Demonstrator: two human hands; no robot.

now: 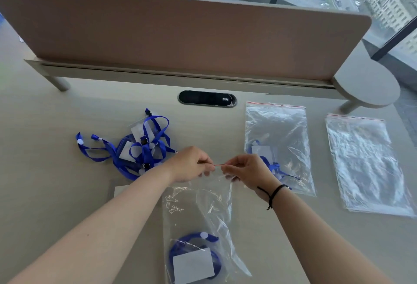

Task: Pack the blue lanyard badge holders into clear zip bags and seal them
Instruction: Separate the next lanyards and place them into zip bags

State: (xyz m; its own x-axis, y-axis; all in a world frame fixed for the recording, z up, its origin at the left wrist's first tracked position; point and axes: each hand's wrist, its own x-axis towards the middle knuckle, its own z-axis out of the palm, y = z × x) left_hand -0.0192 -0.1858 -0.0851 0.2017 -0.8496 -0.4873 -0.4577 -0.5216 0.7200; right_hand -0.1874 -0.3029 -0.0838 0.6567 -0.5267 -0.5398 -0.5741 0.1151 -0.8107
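Head view: on your far left a tangled pile of blue ribbon lanyards with clear plastic badge holders and white cards (pixel 137 146) lies on the pale beige counter (pixel 45 193), not bagged. Just nearer you than the pile, a flat white card (pixel 119 190) shows from under your left forearm.

Your left hand (pixel 188 164) has its fingers curled, pinching the red-striped top edge of a clear zip bag (pixel 203 211) that you hold in the middle. Your right hand (pixel 244 170), with a black cord bracelet (pixel 274 194) at the wrist, pinches the same edge just beside the left; only a short piece of the red strip (pixel 218 164) shows between the two hands. Low in this bag sits one coiled blue lanyard with a white-carded badge holder (pixel 194 259).

Beyond your hands, a black oval cable port (pixel 207 98) is set into the counter before the tan divider panel (pixel 180 33).

To the right lies a second clear zip bag holding a blue lanyard badge holder (pixel 277 148), partly behind your right hand. Farthest right rests a flat stack of clear zip bags (pixel 365 166), well apart from your hands.
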